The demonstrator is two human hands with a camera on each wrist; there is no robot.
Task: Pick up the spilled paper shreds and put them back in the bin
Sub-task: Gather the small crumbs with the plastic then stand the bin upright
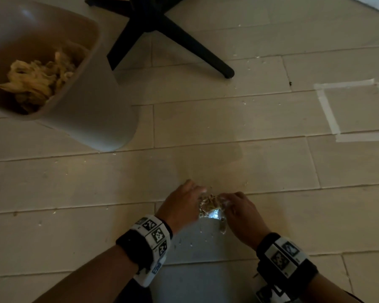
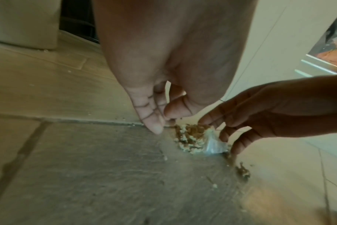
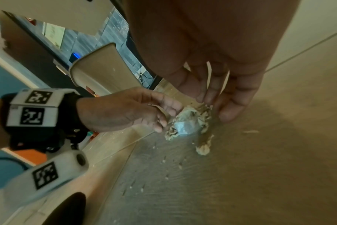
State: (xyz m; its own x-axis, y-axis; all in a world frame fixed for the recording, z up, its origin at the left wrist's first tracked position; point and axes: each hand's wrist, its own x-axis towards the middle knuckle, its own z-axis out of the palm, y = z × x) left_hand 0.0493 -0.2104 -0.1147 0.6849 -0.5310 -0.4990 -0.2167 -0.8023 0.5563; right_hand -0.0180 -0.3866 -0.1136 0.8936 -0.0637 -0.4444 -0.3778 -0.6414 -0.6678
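Note:
A small pile of tan paper shreds [image 1: 209, 204] lies on the pale plank floor, low in the head view, with a shiny whitish scrap [image 2: 214, 144] in it. My left hand [image 1: 200, 193] stands at the pile's left, fingers pointing down to the floor [image 2: 162, 121]. My right hand [image 1: 224, 197] touches the pile's right side with nearly straight fingers [image 3: 215, 106]. The pile sits on the floor between both hands. A small separate clump [image 3: 203, 146] lies just behind it. The beige bin [image 1: 101, 110] stands at the upper left and holds a heap of shreds [image 1: 39, 77].
A black chair base [image 1: 162, 29] spreads its legs at the top, right of the bin. A square of pale tape [image 1: 328, 112] marks the floor at the right. Tiny paper crumbs [image 1: 197, 239] dot the planks near my wrists.

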